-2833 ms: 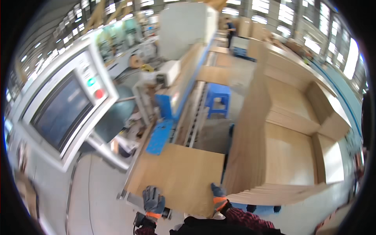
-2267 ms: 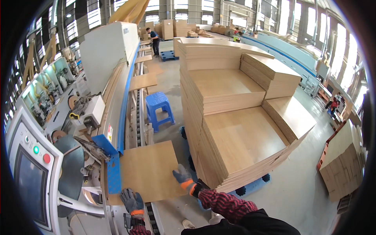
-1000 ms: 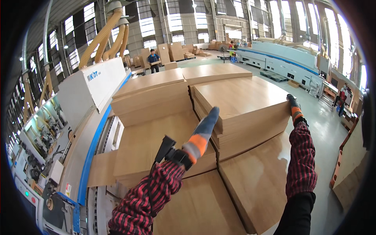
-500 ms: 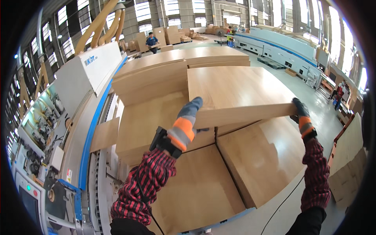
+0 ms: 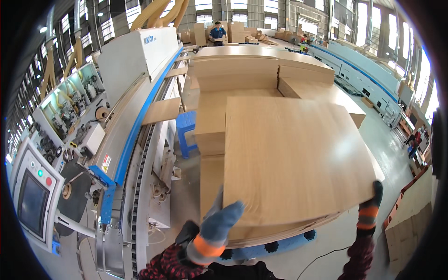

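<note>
A wide, pale wood-grain board [image 5: 298, 154] is between my hands, over the near stacks. My left hand [image 5: 212, 231], in a grey-blue glove with an orange band, grips its near left corner. At the near right corner, my right hand [image 5: 372, 200] is closed on the edge in a similar glove. The fingers under the board are hidden. Whether this is one board or several held together, I cannot tell. Beneath it, layered edges of other boards [image 5: 284, 235] show above a blue support [image 5: 294, 241].
On the left runs a long machine with a blue rail [image 5: 135, 135] and a control panel [image 5: 35, 193]. Beside it stands a blue stool [image 5: 186, 133]. More board stacks [image 5: 242, 70] rise ahead; a person [image 5: 217, 35] is beyond them. A cable [image 5: 322, 254] crosses the floor at right.
The board has come from the far right stack toward me and lower, both hands still holding it. My view has shifted, bringing the stool and more of the machine into sight.
</note>
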{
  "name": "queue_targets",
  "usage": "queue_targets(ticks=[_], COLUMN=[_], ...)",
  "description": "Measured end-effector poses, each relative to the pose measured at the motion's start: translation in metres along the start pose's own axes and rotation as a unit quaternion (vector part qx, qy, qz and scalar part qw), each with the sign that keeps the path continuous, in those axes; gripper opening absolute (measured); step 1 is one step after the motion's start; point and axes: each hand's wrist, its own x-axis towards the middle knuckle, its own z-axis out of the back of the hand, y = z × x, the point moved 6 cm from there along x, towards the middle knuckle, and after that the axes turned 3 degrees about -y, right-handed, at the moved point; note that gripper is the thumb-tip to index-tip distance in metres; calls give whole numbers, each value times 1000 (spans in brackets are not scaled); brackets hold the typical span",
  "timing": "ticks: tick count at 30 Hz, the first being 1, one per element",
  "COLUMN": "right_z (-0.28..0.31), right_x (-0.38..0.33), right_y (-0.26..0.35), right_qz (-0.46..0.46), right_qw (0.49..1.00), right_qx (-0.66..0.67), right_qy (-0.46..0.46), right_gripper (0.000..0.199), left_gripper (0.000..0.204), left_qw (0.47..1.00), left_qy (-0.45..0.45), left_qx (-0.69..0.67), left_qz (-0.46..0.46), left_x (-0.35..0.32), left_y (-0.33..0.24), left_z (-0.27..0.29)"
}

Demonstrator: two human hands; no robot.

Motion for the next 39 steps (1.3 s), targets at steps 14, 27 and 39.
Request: queue_targets(ticks=[14,27,39], right_z=[-73,-80,-222], right_x=[-198,-349,-497], right_y=[-74,-122,-191], right_qz=[259,-319,-462], right_qw=[631,926,787], right_qx=[-731,-189,-245], right_qy=[10,75,327], right_gripper=[26,21,27], left_gripper=[33,55,31], left_qw=[966,975,878], left_qy=[-102,-143,-335], left_qx=[178,-162,-321], left_qz=[-155,-48,-113], left_x=[-86,-248,-424], left_y=[5,-81,38], left_z=[200,303,491])
